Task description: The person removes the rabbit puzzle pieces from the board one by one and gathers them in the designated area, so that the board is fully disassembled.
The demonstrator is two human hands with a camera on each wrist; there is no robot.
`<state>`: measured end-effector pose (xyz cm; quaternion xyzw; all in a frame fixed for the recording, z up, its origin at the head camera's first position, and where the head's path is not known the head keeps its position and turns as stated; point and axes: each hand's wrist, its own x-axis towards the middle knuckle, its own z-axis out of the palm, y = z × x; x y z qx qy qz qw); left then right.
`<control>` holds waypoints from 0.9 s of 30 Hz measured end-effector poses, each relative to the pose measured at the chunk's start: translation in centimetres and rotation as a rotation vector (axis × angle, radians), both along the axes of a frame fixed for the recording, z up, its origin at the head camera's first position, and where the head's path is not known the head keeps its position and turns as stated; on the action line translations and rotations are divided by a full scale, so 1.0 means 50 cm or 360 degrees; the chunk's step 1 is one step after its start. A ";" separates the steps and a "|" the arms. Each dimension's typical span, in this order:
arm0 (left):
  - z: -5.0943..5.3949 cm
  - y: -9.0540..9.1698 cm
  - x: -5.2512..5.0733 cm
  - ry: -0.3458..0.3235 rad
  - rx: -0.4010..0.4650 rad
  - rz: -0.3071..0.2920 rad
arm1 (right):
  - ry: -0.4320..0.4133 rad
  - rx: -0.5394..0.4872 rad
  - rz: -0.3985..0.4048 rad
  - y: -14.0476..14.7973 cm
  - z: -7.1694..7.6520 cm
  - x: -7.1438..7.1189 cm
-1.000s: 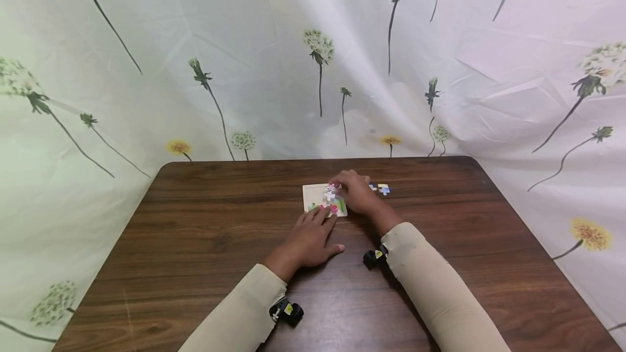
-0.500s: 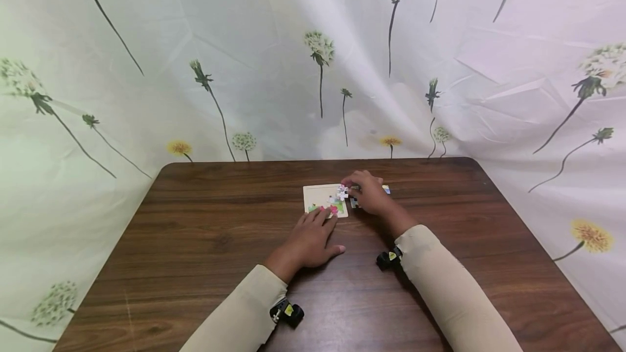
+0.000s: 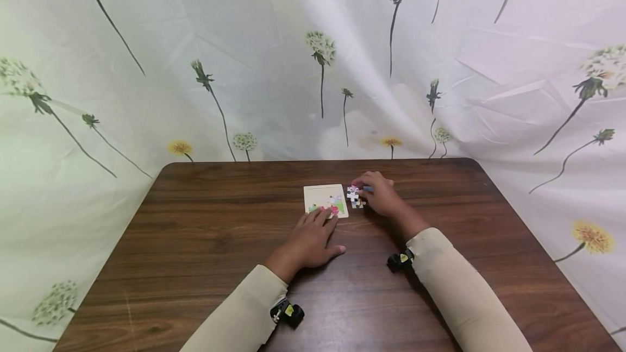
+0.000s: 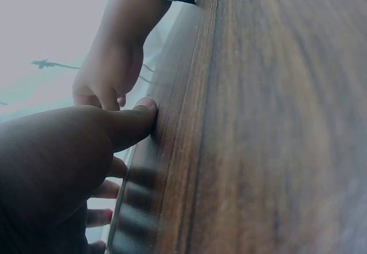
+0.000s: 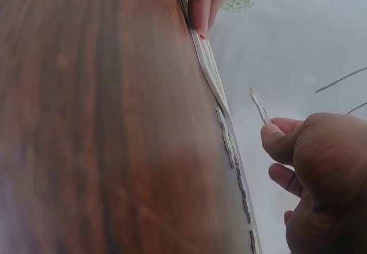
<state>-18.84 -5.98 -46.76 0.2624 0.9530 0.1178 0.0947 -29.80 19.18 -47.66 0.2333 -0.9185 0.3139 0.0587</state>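
Observation:
A cream puzzle board point(image 3: 318, 195) with some colourful pieces fitted along its lower part lies on the table. My left hand point(image 3: 308, 239) rests with straight, spread fingers on the near edge of the board. Just right of the board, my right hand point(image 3: 380, 193) pinches a pale jigsaw piece point(image 3: 352, 192) between thumb and finger. In the right wrist view the pinched jigsaw piece point(image 5: 260, 106) stands clear of the table. Below it in the head view lies a loose puzzle piece point(image 3: 358, 203); my right hand partly hides others.
A dark wooden table point(image 3: 220, 232) spreads around both hands. Several loose pieces point(image 5: 242, 191) lie in a row beside the board in the right wrist view. Behind the table hangs a white curtain point(image 3: 274, 69) printed with dandelions.
My right hand has moved right, from above the board to beside it, carrying the pinched jigsaw piece along. The left hand has stayed in place on the board.

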 end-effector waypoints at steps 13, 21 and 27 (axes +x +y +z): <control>0.000 0.000 0.001 -0.0007 0.0018 0.0004 | 0.0011 0.0005 -0.0028 0.040 0.000 0.013; 0.001 -0.002 0.002 -0.0012 0.0018 -0.0001 | -0.0003 0.0012 -0.0038 0.060 -0.001 0.020; 0.001 -0.002 0.001 -0.0004 0.0018 0.0000 | -0.0007 0.0024 -0.0037 0.075 0.001 0.026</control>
